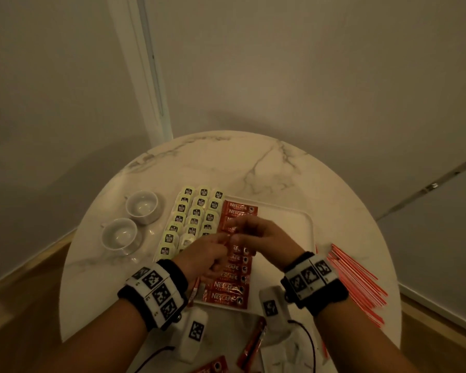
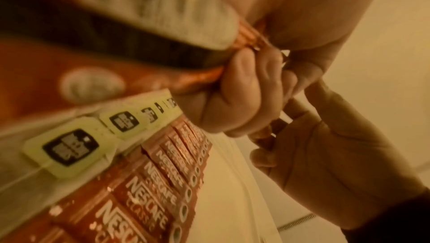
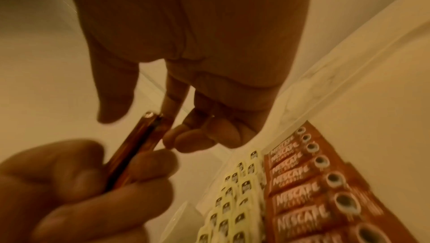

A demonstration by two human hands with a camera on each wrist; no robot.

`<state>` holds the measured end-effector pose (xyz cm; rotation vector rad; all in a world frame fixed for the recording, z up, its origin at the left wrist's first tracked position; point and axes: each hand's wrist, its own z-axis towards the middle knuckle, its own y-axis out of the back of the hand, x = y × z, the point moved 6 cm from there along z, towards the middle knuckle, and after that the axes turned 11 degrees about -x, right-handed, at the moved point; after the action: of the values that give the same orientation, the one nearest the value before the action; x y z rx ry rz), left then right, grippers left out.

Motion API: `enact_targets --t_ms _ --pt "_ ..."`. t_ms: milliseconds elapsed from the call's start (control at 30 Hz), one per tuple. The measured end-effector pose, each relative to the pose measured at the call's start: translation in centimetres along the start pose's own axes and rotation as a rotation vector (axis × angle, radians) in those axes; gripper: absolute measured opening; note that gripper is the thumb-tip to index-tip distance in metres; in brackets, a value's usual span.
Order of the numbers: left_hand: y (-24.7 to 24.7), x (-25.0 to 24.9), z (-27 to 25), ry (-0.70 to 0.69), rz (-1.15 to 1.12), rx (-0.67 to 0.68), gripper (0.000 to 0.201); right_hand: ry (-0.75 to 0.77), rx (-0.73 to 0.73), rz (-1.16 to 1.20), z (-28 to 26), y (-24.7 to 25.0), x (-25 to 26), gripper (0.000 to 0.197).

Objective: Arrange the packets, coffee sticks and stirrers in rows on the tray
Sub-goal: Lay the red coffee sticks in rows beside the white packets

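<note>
The fingers point(image 3: 121, 171) of the left hand point(image 1: 207, 254) are curled around a small bundle of coffee sticks point(image 3: 137, 147), held edge-on above the tray point(image 1: 293, 211). The bundle is probably kept there as a supply — one stick at a time to be drawn off by the right hand point(image 1: 256, 235). The right hand's fingertips point(image 3: 186, 138) are bent in against the top end of the bundle, touching it; whether a stick is truly pinched cannot be told from these views.

On the tray, the packets point(image 1: 194, 214) are laid in overlapping rows along the left side, and a column of coffee sticks point(image 1: 233, 278) lies just beside them, directly under both hands. The right part of the tray is bare — presumably left for the stirrers point(image 1: 355, 281), which are fanned out on the table point(image 1: 253, 162), right of the tray. Two more coffee sticks lie loose on the table near the person.
</note>
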<state>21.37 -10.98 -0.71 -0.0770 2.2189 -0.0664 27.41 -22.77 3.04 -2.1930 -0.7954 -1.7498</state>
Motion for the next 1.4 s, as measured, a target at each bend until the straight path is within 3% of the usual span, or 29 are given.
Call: enact_targets --t_ms 67,167,300,367,500,600,667,767,867,967,1067,1200,1267,1333,1400 --pt "-1.2 0.3 -0.4 0.013 -0.004 0.055 0.028 0.060 0.026 -0.002 -1.0 -0.3 -0.1 0.017" --pt "-2.1 0.4 -1.1 0.016 0.006 0.073 0.017 0.067 -0.045 0.010 -1.7 0.7 -0.3 0.013" --pt "-1.6 0.3 -1.5 -0.034 -0.048 0.038 0.010 -0.024 -0.365 0.161 -2.5 5.0 -1.2 0.011" --pt "-1.2 0.1 -1.8 -0.066 -0.052 -0.031 0.023 -0.017 -0.491 0.152 -3.7 6.1 -1.2 0.008" --pt "-2.2 -0.2 -3.3 -0.076 0.007 -0.060 0.060 0.219 -0.684 -0.272 -7.3 4.1 0.2 0.013" --pt "-3.7 -0.6 -4.6 -0.076 -0.007 -0.066 0.043 0.555 -0.616 -0.687 -9.4 -0.4 1.3 0.008" --pt "-3.8 -0.6 -4.9 -0.108 -0.026 -0.096 0.027 0.632 -0.505 -0.845 -10.1 -2.7 0.5 0.021" --pt "-3.4 -0.6 -5.1 -0.146 0.050 -0.064 0.025 0.557 -0.480 -0.622 -11.7 -2.6 -0.1 0.018" --pt "-3.3 -0.7 -6.0 -0.208 0.269 0.020 0.026 0.259 -0.613 -0.160 -12.3 0.0 -1.2 0.020" --pt "-4.4 0.3 -6.9 -0.191 0.392 0.149 0.025 0.001 -0.498 0.055 -12.1 1.1 -2.4 0.026" --pt "-5.2 0.8 -7.6 -0.169 0.476 0.190 0.027 0.003 -0.331 0.015 -12.3 1.2 -1.8 0.008" --pt "-4.9 0.9 -7.4 -0.152 0.523 0.221 0.028 -0.005 -0.483 0.148 -11.7 3.4 -1.7 0.012" --pt "-4.5 0.7 -6.7 -0.162 0.470 0.159 0.029 -0.061 -0.544 0.348 -10.8 3.4 -1.9 0.018" --pt "-4.2 0.1 -6.0 -0.185 0.335 0.069 0.033 -0.119 -0.512 0.511 -9.5 2.3 -2.1 0.022" --pt "-3.8 -0.1 -5.0 -0.185 0.259 -0.019 0.038 -0.111 -0.447 0.481 -8.1 1.2 -2.0 0.019"
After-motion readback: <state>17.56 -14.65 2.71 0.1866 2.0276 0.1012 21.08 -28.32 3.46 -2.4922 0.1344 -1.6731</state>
